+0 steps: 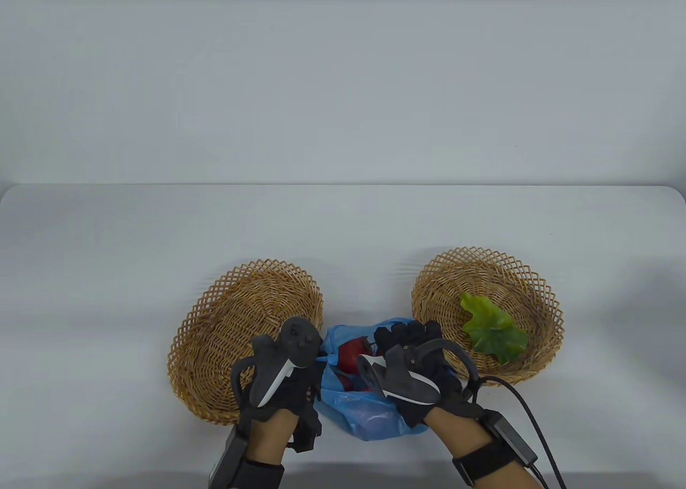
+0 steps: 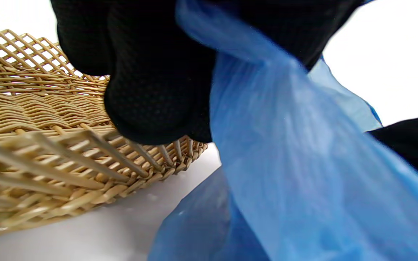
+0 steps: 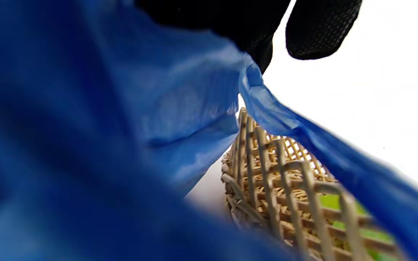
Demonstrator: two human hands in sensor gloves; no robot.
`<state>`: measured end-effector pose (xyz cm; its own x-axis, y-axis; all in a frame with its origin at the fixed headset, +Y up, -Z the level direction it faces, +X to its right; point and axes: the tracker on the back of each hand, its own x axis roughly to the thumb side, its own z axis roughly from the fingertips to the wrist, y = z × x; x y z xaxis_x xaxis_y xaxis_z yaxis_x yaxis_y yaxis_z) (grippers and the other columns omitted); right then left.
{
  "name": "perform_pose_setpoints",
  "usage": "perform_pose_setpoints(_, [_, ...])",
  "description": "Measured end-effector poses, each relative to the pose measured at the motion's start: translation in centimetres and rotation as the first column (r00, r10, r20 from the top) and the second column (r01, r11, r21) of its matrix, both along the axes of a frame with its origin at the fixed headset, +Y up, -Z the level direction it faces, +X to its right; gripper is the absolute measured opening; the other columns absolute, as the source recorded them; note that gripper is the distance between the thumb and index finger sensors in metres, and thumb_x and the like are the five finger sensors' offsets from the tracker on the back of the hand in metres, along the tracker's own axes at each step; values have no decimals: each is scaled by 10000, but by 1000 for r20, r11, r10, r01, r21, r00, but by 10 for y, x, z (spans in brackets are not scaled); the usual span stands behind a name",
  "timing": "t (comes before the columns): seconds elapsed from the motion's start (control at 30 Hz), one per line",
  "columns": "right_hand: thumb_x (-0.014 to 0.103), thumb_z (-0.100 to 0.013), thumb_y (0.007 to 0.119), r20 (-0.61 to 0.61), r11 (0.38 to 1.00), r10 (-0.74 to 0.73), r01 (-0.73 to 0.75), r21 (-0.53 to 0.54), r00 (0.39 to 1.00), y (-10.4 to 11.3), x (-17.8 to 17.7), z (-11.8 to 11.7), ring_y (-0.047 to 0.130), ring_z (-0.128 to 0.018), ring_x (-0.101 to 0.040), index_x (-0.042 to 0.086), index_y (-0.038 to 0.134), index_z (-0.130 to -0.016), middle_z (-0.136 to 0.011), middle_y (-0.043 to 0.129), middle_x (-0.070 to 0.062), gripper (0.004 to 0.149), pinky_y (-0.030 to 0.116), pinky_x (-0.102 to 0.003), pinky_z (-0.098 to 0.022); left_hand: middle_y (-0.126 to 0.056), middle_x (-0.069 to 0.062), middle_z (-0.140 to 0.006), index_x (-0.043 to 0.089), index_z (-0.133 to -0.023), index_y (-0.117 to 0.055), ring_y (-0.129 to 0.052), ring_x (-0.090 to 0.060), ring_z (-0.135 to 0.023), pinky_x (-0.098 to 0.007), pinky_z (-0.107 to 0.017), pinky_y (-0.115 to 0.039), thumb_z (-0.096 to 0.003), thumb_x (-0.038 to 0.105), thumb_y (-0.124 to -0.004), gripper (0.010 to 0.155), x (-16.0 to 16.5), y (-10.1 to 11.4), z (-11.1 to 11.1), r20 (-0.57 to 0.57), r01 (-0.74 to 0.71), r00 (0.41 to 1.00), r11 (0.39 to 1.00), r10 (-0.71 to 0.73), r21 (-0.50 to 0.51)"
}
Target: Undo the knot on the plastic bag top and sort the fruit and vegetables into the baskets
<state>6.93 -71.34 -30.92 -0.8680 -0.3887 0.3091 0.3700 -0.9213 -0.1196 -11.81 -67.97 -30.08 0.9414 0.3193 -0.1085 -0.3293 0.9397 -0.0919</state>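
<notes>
While the white table is bearing two wicker baskets, both hands are holding a blue bag.
Between the left basket and right basket, which is carrying a green leaf, the plastic bag is lying open on red produce, with the left hand and right hand each gripping its rim.

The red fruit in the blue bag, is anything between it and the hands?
Yes. The red fruit sits inside the blue plastic bag, whose film both hands, left hand and right hand, hold apart at the top.
</notes>
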Motion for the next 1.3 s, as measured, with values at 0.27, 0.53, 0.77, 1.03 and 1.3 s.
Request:
perform_pose_setpoints(0.27, [539,-285,962,-21,997,62,-63,-50,998,-6,-2,1,613,-950,-401,244,450,-1087,-1062,635,-154,996,433,-700,-729,-1059,68,-604,293,-844,-861,-1074,-195,-451,-495,-663,-758,-443,417,-845,420,0,0,0,-3,-2,1000,1000,2,-1])
perform_pose_setpoints(0.53, [551,-263,976,-31,999,37,-38,-22,999,-3,-1,2,722,-991,-360,298,481,-1069,-1041,777,-89,979,443,-718,-733,-1060,68,-604,292,-845,-861,-1074,-195,-450,-495,-664,-758,-443,417,-845,421,-1,-1,-1,-7,-1,1000,1000,1,-4])
perform_pose_setpoints(0.77, [565,-256,970,-33,993,-118,117,-18,993,29,12,4,734,-971,-359,283,500,-1063,-1026,787,-93,976,449,-724,-719,-1059,71,-604,293,-845,-861,-1074,-195,-451,-494,-665,-757,-444,417,-845,420,-4,0,-1,-26,-8,1000,1000,8,-3])
perform_pose_setpoints(1.03, [586,-262,956,-20,872,-489,487,-47,872,71,48,1,750,-949,-361,253,523,-1056,-1011,794,-101,965,477,-719,-708,-1060,65,-603,293,-845,-861,-1073,-197,-448,-494,-663,-758,-444,416,-845,420,-7,1,-1,-41,-14,999,1000,14,0])
perform_pose_setpoints(1.3, [587,-286,953,123,748,-661,636,188,740,96,117,-10,875,-798,-360,198,532,-1051,-971,801,-170,956,663,-631,-648,-1060,66,-603,291,-845,-860,-1074,-195,-448,-494,-662,-759,-443,415,-845,421,-7,0,-1,-34,-19,999,1000,20,6])
